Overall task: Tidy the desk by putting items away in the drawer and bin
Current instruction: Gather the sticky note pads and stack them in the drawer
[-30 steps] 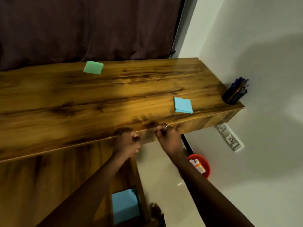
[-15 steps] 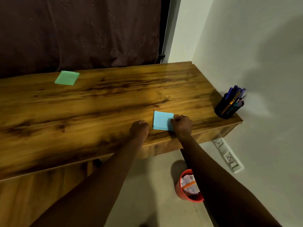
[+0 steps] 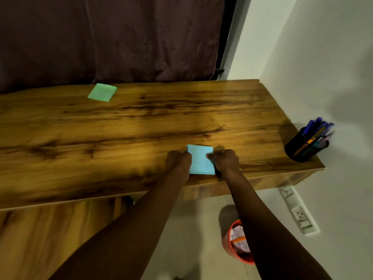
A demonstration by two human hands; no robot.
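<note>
A blue sticky-note pad point(image 3: 200, 159) lies near the front edge of the wooden desk point(image 3: 141, 126). My left hand point(image 3: 178, 160) presses against the pad's left edge and my right hand point(image 3: 225, 159) grips its right edge, fingers curled. A green sticky-note pad point(image 3: 102, 94) lies at the back left of the desk. Below the desk on the floor stands a red bin point(image 3: 238, 242) with paper scraps inside, partly hidden by my right forearm. The drawer is out of sight.
A black pen holder point(image 3: 304, 144) with several pens stands at the desk's right front corner. A white socket strip point(image 3: 298, 211) is on the right wall below the desk. A dark curtain point(image 3: 111, 37) hangs behind the desk.
Both hands rose from the desk's front edge below to the desktop and closed in on the blue pad from either side. The view lifted, so the open drawer is gone from sight.
</note>
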